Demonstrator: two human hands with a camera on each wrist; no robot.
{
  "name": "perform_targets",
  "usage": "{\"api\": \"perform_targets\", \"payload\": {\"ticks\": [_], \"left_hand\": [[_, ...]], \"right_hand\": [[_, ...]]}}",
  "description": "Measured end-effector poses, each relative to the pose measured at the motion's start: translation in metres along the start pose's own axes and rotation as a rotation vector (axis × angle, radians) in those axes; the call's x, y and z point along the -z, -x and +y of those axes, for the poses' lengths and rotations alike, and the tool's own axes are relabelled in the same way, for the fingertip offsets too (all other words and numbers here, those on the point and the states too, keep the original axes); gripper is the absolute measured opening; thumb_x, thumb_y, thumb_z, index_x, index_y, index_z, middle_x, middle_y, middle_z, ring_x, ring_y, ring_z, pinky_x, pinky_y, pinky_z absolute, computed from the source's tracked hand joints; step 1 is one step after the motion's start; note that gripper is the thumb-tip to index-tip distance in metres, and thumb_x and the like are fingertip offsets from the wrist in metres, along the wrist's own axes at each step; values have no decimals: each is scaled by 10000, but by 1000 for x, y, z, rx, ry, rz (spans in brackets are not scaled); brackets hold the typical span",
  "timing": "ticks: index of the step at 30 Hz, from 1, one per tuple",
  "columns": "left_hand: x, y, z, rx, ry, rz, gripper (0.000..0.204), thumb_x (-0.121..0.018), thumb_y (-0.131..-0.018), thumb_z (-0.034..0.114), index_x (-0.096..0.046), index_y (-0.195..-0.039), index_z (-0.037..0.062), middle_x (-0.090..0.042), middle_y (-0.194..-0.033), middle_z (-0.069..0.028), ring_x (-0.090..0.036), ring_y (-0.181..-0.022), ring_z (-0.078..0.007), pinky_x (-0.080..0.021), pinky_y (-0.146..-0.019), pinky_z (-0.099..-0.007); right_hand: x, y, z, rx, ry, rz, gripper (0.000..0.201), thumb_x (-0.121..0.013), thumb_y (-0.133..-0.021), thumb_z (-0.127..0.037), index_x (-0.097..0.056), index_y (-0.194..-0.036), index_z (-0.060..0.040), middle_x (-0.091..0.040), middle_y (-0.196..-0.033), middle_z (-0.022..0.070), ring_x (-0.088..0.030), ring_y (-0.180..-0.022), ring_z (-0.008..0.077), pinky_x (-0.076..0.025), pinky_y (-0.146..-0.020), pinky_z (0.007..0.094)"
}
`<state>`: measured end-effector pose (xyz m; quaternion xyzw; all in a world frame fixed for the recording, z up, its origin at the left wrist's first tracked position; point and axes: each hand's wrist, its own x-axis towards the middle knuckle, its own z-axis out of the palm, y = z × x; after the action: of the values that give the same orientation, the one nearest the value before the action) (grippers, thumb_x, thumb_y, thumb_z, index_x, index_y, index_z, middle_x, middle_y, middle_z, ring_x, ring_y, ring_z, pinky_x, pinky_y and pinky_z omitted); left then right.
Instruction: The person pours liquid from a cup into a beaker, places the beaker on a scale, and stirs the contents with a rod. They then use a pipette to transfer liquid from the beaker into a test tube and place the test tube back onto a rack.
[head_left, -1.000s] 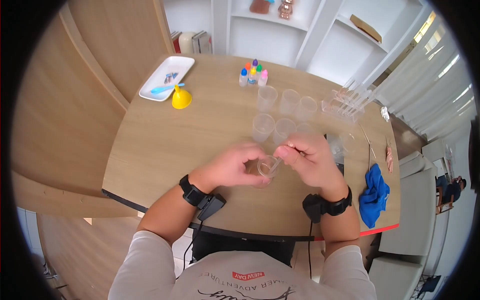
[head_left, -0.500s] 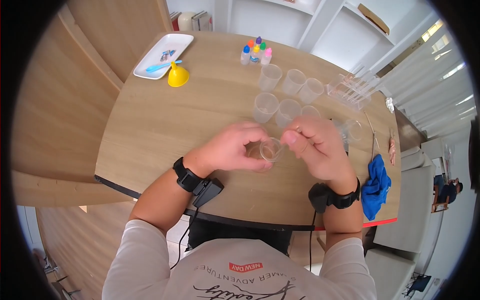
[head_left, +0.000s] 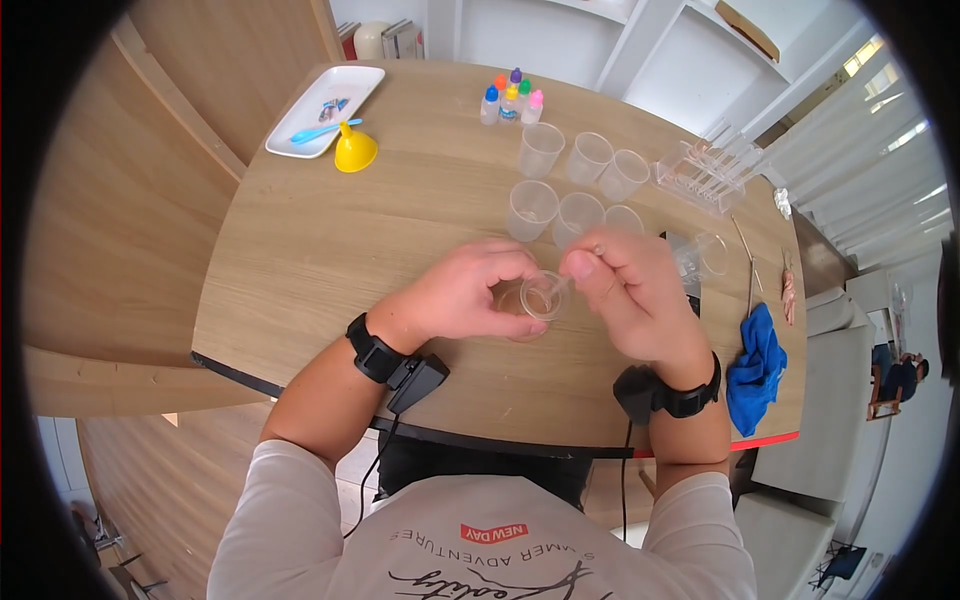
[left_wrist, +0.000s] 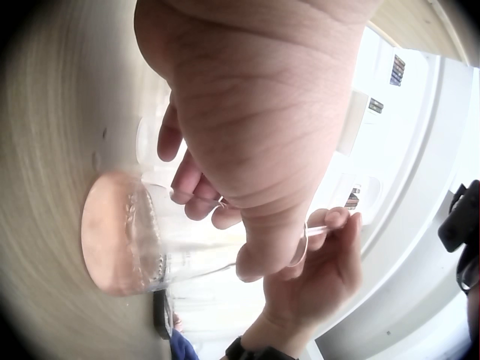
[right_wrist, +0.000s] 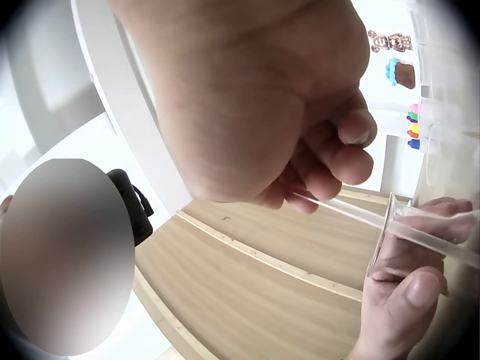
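Observation:
My left hand (head_left: 465,292) grips a clear beaker (head_left: 545,296), fingers and thumb curled round its wall near the rim. The left wrist view shows the beaker's base on the wooden table, with a pinkish-orange tint and bubbles low in the beaker (left_wrist: 116,232). Between thumb and fingers, my right hand (head_left: 632,290) pinches a thin translucent stirring rod (right_wrist: 352,213). The rod slants down through the mouth of the beaker, its lower end inside. In the right wrist view, my left hand (right_wrist: 401,307) is seen below, round the beaker.
Several translucent plastic cups (head_left: 533,210) stand just beyond the hands, with coloured-cap dropper bottles (head_left: 509,105) behind. A test tube rack (head_left: 705,175) stands back right; a blue cloth (head_left: 757,370) lies at right. A yellow funnel (head_left: 355,150) and white tray (head_left: 283,146) are far left.
The head view has shifted, so the table items sit higher in it. My left hand keeps its grip on the beaker, while my right hand moves the rod slightly at the rim.

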<state>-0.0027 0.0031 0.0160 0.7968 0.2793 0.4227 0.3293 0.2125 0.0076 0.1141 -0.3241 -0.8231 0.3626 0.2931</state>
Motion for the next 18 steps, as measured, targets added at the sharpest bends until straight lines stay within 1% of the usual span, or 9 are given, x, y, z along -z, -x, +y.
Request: {"api": "perform_targets", "payload": {"ticks": [1,3,6,10,12,13,15,16,18], "left_hand": [[0,0,1,7,-3,-7,359,-856,-726,243,-669,-976,65,-655,-904,-90,-612,-851,-290,-491,-747,-378],[1,0,1,2,-5,-5,358,-856,-726,243,-667,-974,66,-654,-904,-90,-612,-850,-290,-490,-746,-378],[1,0,2,3,-5,-3,356,-856,-725,243,-665,-969,67,-653,-900,-90,-612,-848,-291,-489,-744,-379],[1,0,0,-4,-8,1,353,-857,-724,240,-663,-965,70,-650,-891,-87,-608,-839,-288,-487,-739,-380],[1,0,1,-2,-5,2,353,-857,-723,239,-663,-964,70,-649,-888,-86,-608,-836,-288,-486,-737,-381],[0,0,1,1,-1,2,353,-857,-722,238,-662,-963,70,-648,-886,-85,-607,-833,-287,-486,-734,-382],[0,-1,0,-1,0,2,352,-857,-722,237,-662,-961,70,-647,-880,-84,-605,-828,-287,-484,-731,-382],[0,-1,0,-2,0,2,351,-857,-722,236,-661,-960,70,-645,-874,-83,-604,-822,-286,-483,-727,-382],[0,-1,0,-11,0,5,349,-858,-721,235,-659,-956,69,-644,-868,-83,-603,-817,-287,-481,-723,-382]], "right_hand": [[0,-1,2,0,-1,0,126,-603,-964,-130,-639,-920,-18,-616,-754,128,-576,-651,277,-445,-597,340],[-1,-3,7,175,38,-14,123,-602,-962,-124,-638,-911,-18,-610,-745,130,-573,-650,279,-445,-594,339],[0,-1,0,70,16,-25,122,-599,-963,-122,-637,-908,-20,-609,-745,130,-576,-658,281,-447,-597,340],[-3,-1,2,62,1,53,123,-599,-962,-119,-636,-902,-18,-605,-738,132,-573,-656,285,-446,-595,344],[1,-2,2,107,27,-69,129,-600,-964,-125,-636,-905,-16,-604,-735,130,-574,-654,279,-444,-593,346],[0,-2,1,110,29,-68,129,-600,-964,-125,-636,-905,-16,-604,-735,130,-574,-654,279,-444,-593,346],[-5,-1,0,29,-14,61,144,-605,-964,-141,-633,-893,-18,-600,-731,128,-566,-650,281,-435,-587,350],[-4,-1,2,30,-13,63,144,-605,-964,-141,-633,-893,-18,-600,-731,128,-566,-650,281,-435,-587,350],[0,-3,7,144,24,-63,154,-605,-966,-147,-629,-890,-16,-593,-729,133,-555,-629,281,-426,-572,355]]}}
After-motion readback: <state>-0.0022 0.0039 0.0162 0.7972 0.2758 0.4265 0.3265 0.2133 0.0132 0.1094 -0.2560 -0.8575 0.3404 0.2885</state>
